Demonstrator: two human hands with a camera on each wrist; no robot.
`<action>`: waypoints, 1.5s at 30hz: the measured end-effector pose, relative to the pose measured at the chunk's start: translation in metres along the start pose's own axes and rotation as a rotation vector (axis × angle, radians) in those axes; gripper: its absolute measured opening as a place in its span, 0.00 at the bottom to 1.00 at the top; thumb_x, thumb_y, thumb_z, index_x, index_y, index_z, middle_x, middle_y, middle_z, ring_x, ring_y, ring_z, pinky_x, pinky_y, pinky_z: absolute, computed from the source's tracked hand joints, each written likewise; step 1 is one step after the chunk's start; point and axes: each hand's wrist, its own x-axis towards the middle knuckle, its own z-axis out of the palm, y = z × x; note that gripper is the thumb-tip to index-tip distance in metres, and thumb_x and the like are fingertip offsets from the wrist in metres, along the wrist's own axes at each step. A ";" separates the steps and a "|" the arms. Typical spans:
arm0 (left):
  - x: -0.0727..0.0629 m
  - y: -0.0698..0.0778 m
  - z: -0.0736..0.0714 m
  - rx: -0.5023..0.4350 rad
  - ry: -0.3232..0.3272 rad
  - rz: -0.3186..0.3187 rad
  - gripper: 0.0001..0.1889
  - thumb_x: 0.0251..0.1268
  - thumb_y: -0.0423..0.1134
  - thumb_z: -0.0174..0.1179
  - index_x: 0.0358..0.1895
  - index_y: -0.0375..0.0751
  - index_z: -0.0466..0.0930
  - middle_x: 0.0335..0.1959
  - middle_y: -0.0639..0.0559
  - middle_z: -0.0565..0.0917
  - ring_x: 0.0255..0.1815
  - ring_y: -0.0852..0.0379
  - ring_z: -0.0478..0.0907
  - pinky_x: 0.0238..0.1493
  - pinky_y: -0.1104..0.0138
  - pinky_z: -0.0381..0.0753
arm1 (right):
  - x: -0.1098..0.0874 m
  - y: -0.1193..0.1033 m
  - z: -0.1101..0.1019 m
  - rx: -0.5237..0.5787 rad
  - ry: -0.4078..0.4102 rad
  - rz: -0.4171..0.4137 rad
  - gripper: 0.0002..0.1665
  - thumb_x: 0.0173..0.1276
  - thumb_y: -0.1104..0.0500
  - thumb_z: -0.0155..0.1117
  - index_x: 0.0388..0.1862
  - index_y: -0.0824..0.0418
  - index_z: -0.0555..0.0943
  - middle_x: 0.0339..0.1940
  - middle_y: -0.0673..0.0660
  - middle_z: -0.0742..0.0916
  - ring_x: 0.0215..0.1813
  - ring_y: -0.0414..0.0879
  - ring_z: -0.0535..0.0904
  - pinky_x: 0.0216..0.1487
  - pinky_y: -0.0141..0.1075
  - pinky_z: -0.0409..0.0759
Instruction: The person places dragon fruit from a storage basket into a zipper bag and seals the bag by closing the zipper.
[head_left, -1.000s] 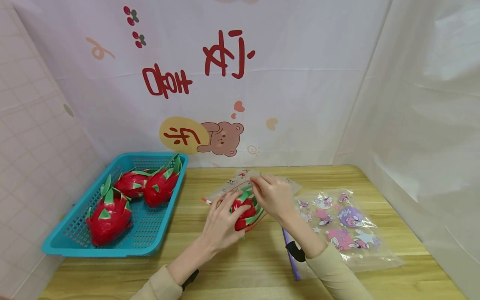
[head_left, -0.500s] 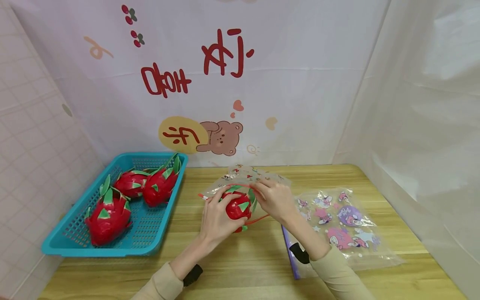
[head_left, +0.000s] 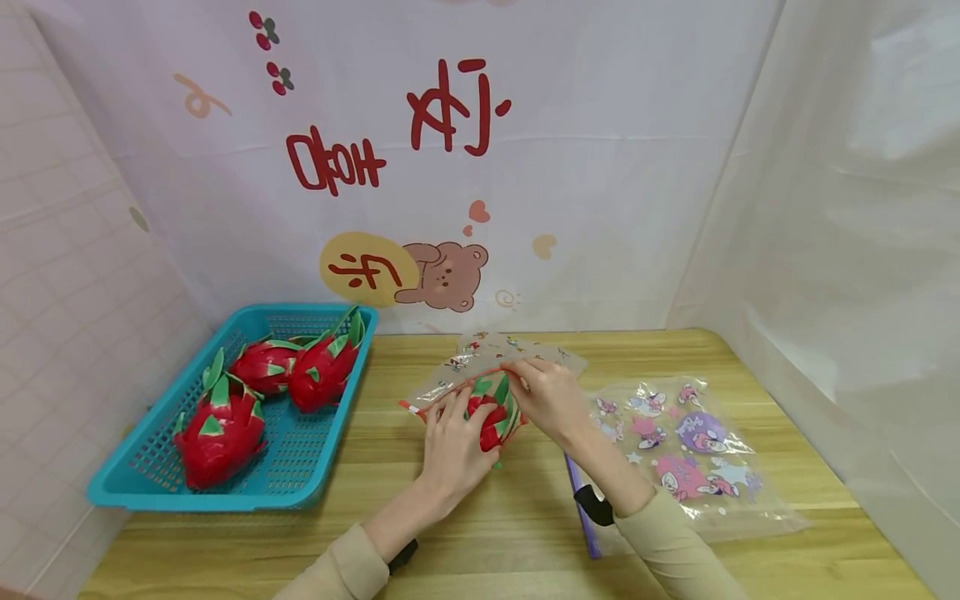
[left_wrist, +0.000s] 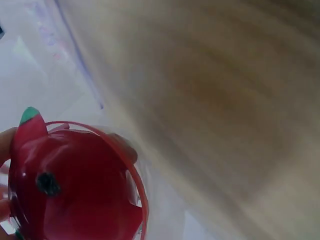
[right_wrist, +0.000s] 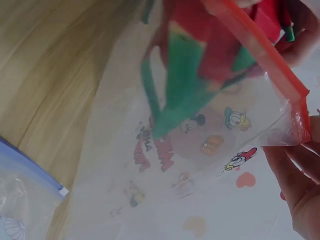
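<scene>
A red dragon fruit (head_left: 491,431) with green leaf tips sits partly within the mouth of a clear printed zip bag (head_left: 487,350). My left hand (head_left: 457,446) grips the fruit's near side; the left wrist view shows its rounded red end (left_wrist: 85,185) circled by the bag's red rim (left_wrist: 134,172). At the far side of the mouth, my right hand (head_left: 551,400) pinches the red zip edge. In the right wrist view, the green leaves (right_wrist: 182,85) show through the plastic, and fingers of the right hand (right_wrist: 300,185) hold the zip's corner.
A blue plastic basket (head_left: 217,503) at the left holds several dragon fruits (head_left: 221,437). A second clear bag (head_left: 705,458) with pink and purple prints and a purple zip lies flat at the right. Printed cloth (head_left: 592,208) hangs behind the wooden table (head_left: 517,542).
My left hand and the dragon fruit moved left, then back right, the fruit now deeper in the bag. The red rim looks narrower than half a second ago. The right hand keeps its pinch.
</scene>
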 end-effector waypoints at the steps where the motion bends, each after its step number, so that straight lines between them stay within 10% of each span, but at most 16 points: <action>1: -0.002 0.000 0.003 0.007 -0.014 0.012 0.29 0.31 0.45 0.78 0.46 0.48 0.81 0.55 0.39 0.79 0.54 0.39 0.78 0.55 0.46 0.73 | 0.000 0.000 0.001 0.007 0.003 0.002 0.08 0.57 0.69 0.66 0.36 0.63 0.86 0.32 0.56 0.90 0.28 0.45 0.85 0.27 0.30 0.81; 10: -0.008 -0.012 0.015 -0.040 -0.071 0.090 0.37 0.37 0.48 0.78 0.55 0.41 0.72 0.58 0.40 0.76 0.58 0.45 0.76 0.57 0.52 0.78 | -0.003 0.005 0.005 0.039 0.001 0.034 0.08 0.57 0.70 0.65 0.35 0.63 0.86 0.32 0.56 0.90 0.26 0.44 0.85 0.25 0.29 0.79; 19: -0.015 -0.030 -0.003 0.166 -0.216 0.515 0.34 0.46 0.59 0.70 0.59 0.52 0.75 0.66 0.44 0.71 0.69 0.33 0.63 0.67 0.49 0.68 | -0.004 0.009 -0.001 0.019 -0.026 0.054 0.07 0.59 0.67 0.66 0.36 0.62 0.86 0.32 0.56 0.90 0.25 0.42 0.84 0.25 0.28 0.79; 25: -0.013 -0.036 -0.002 0.316 -0.152 0.652 0.27 0.52 0.48 0.69 0.58 0.55 0.76 0.65 0.46 0.74 0.70 0.45 0.66 0.68 0.53 0.68 | -0.006 0.010 -0.002 0.008 -0.016 0.033 0.06 0.58 0.67 0.67 0.35 0.60 0.86 0.31 0.55 0.90 0.27 0.43 0.85 0.27 0.30 0.81; 39: -0.009 -0.042 -0.002 0.428 -0.209 0.648 0.34 0.47 0.47 0.72 0.63 0.52 0.72 0.68 0.45 0.70 0.68 0.49 0.69 0.67 0.59 0.70 | -0.011 0.012 -0.004 0.000 -0.028 0.007 0.05 0.55 0.64 0.70 0.33 0.60 0.86 0.31 0.53 0.90 0.27 0.44 0.85 0.26 0.32 0.81; 45: -0.008 -0.041 0.003 0.417 -0.139 0.588 0.31 0.50 0.46 0.68 0.60 0.44 0.74 0.63 0.41 0.75 0.62 0.46 0.75 0.61 0.60 0.76 | -0.014 0.011 -0.005 -0.027 -0.070 -0.006 0.07 0.53 0.64 0.72 0.33 0.58 0.86 0.30 0.52 0.90 0.29 0.44 0.86 0.27 0.34 0.82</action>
